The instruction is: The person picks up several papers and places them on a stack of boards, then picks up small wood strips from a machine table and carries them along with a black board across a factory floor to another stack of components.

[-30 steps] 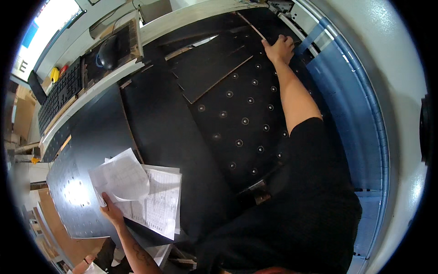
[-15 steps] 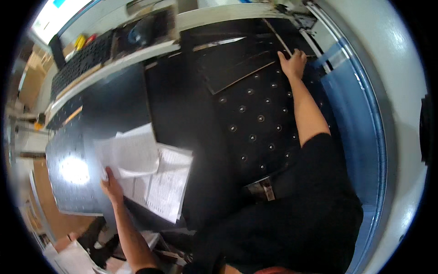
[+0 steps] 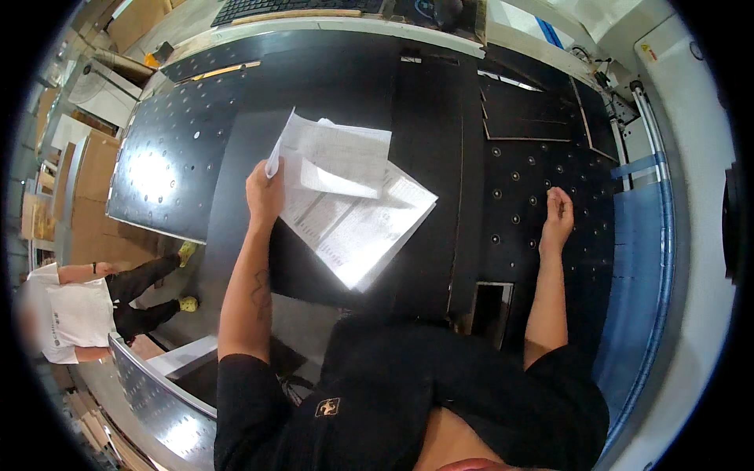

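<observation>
My left hand is closed on the left edge of several white printed paper sheets, its thumb on top. The top sheets bend up and fold over. The lower sheets fan out to the right, above or on the black table; I cannot tell which. My right hand is over the studded part of the table, its fingers loosely bent and somewhat apart, with nothing visible in them.
Along the back runs a ledge with a black keyboard and a dark mouse. A blue panel with a rail borders the right. At left, a person in a white shirt is near cardboard. A rectangular opening lies near my body.
My view has swung left, bringing the person into sight. My right hand has drawn back from the far dark board toward me. My left hand still holds the sheets, now raised and bent.
</observation>
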